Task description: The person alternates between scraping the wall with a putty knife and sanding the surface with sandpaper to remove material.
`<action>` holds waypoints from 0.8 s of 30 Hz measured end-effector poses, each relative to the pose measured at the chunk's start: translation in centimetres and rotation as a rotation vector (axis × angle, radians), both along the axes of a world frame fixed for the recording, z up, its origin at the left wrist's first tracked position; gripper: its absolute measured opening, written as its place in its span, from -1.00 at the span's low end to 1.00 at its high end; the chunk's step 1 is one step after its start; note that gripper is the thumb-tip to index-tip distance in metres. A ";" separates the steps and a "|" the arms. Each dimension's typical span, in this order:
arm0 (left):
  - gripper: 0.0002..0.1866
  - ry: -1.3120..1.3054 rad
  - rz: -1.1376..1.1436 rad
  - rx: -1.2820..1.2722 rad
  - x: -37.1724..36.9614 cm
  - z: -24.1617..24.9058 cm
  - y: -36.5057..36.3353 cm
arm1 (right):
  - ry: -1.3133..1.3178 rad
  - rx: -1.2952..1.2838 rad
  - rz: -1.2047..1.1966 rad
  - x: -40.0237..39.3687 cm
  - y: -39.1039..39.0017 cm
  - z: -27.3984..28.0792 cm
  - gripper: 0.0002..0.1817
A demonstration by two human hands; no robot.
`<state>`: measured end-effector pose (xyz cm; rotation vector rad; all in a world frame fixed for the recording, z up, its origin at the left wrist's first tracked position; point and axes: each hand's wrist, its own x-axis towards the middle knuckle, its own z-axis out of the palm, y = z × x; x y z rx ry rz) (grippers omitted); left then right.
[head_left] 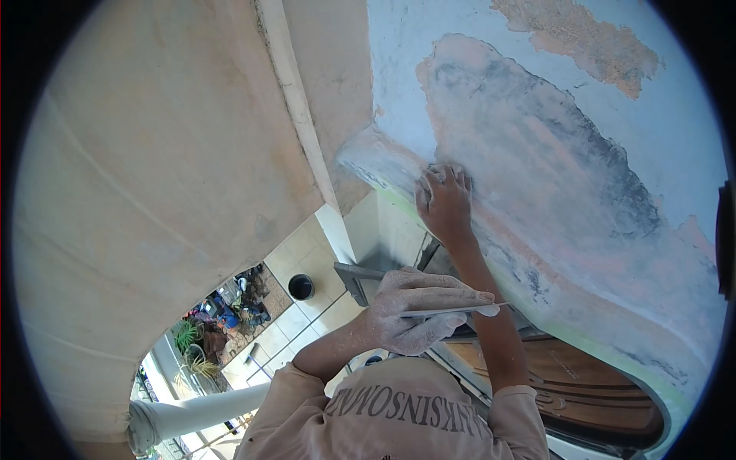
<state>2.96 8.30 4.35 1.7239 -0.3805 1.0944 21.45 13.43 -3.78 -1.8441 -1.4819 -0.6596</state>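
My left hand (pixel 418 310), coated in pale dust, is closed in front of my chest. Between its fingers and thumb is a thin flat pale piece (pixel 433 313), seen edge-on, so its exact kind does not show. My right hand (pixel 446 199) reaches up to the wall, fingers apart and bent against the moulding edge; dust whitens the fingertips, and nothing shows in them. Beside it spreads a rough grey-pink patch (pixel 529 146) on the light blue wall (pixel 652 130). The curved moulding (pixel 552 268) runs down to the right, patchy with filler.
Below is a tiled floor (pixel 307 322) with a black bucket (pixel 301 287). A grey bar-shaped object (pixel 354 277) is beside my left hand. An arched brown panel (pixel 575 383) lies under the moulding. A beige ceiling (pixel 169 153), a white column (pixel 207 410) and plants (pixel 188 335) are at left.
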 end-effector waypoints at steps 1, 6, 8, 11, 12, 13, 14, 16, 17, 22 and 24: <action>-0.74 -0.004 -0.003 -0.009 0.0 -0.1 -0.1 | 0.020 0.014 0.014 0.0 -0.1 0.1 -0.71; -0.74 -0.018 0.021 0.023 0.1 0.2 0.0 | 0.433 0.216 0.285 0.2 -2.6 2.8 -0.71; -0.74 -0.001 0.047 0.039 -0.1 -0.2 0.0 | 0.809 0.320 0.546 -0.8 -5.5 6.1 -0.71; -0.73 -0.139 0.140 0.202 0.7 -0.1 0.3 | 0.761 0.462 0.791 -3.4 -11.4 10.9 -0.76; -0.73 -0.115 0.144 0.235 0.7 0.1 0.3 | 0.581 0.429 0.832 -3.9 -12.6 12.3 -0.78; -0.73 -0.091 0.146 0.267 0.4 0.4 0.4 | 0.403 0.393 0.868 -4.3 -13.6 13.2 -0.81; -0.73 -0.067 0.145 0.299 0.2 0.7 0.3 | 0.366 0.391 0.838 -4.6 -14.4 13.6 -0.81; -0.71 -0.130 0.104 0.318 0.4 1.1 0.1 | 0.284 0.389 0.775 -5.3 -15.5 14.1 -0.81; -0.71 -0.139 0.064 0.296 0.5 1.1 0.0 | 0.399 0.390 0.824 -5.5 -15.7 14.0 -0.77; -0.71 -0.158 0.056 0.305 1.0 1.3 -0.2 | 0.381 0.296 0.851 -5.5 -16.7 14.3 -0.84; -0.69 -0.158 0.044 0.255 1.1 1.1 -0.4 | 0.260 0.261 0.804 -5.9 -16.6 14.3 -0.84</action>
